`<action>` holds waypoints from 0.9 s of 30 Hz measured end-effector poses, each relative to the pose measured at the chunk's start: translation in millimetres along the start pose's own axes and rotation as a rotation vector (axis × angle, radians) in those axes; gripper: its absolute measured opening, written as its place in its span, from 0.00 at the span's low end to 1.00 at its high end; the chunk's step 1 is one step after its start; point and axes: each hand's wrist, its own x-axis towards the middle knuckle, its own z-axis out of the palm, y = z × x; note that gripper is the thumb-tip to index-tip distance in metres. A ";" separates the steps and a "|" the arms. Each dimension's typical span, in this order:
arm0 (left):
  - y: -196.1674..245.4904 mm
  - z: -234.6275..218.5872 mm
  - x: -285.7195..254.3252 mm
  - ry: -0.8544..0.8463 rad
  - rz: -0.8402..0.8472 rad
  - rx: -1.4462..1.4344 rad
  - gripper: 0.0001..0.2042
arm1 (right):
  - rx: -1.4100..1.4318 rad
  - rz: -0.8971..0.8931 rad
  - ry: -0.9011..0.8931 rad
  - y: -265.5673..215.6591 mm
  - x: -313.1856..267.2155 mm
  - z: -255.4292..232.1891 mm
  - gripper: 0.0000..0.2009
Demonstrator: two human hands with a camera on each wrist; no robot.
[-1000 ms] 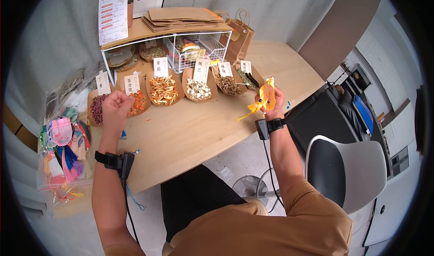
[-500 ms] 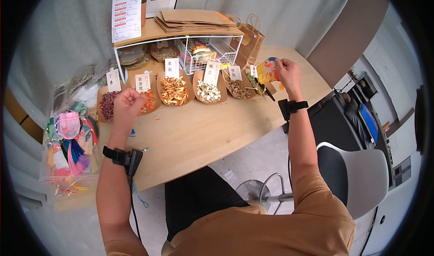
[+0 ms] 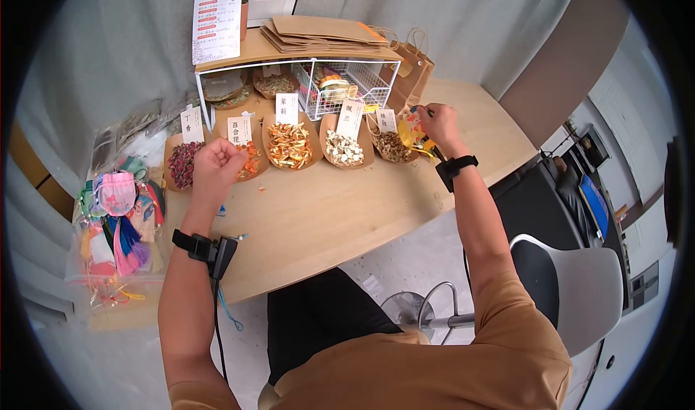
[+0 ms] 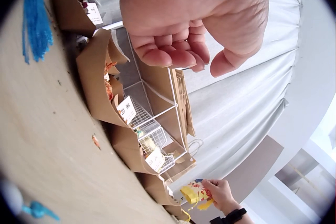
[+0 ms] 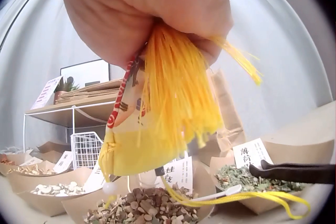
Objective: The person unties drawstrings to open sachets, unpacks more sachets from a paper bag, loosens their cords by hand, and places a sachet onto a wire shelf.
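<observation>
My right hand (image 3: 440,125) pinches a yellow patterned sachet pouch (image 5: 142,145) by its top. An orange-yellow tassel (image 5: 181,87) spills from under the fingers, and a yellow cord (image 5: 252,196) trails below. The pouch hangs over a paper tray of brown chopped twigs (image 5: 144,208). Beside that lies a tray of green dried leaves (image 5: 236,179) with a dark, rod-like handle (image 5: 294,171) across it. Nothing is in my left hand (image 3: 217,165); its fingers are loosely curled, thumb apart, above the trays of dark red buds (image 3: 184,165) and orange petals (image 3: 251,160).
Trays of orange-and-white strips (image 3: 289,146) and white slices (image 3: 343,149) stand between the hands. Behind them is a white-framed shelf (image 3: 289,57) with a wire basket (image 3: 369,84). A plastic bag of pouches and tassels (image 3: 119,225) lies left. A brown paper bag (image 3: 413,73) stands at back.
My right hand has turned over and gone out and back in over the trays, the pouch now hanging below it. The left hand keeps its place over the left trays.
</observation>
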 end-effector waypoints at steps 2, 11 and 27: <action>1.9 0.3 -1.9 -0.002 0.000 0.009 0.09 | -0.030 -0.003 -0.001 7.3 -2.6 -3.2 0.12; -2.0 3.3 -2.7 -0.003 -0.008 0.020 0.09 | -0.025 -0.016 0.066 -0.5 -12.7 -7.9 0.12; -1.9 0.7 0.0 0.005 0.010 0.015 0.08 | 0.066 0.073 0.145 10.8 -23.7 -1.0 0.13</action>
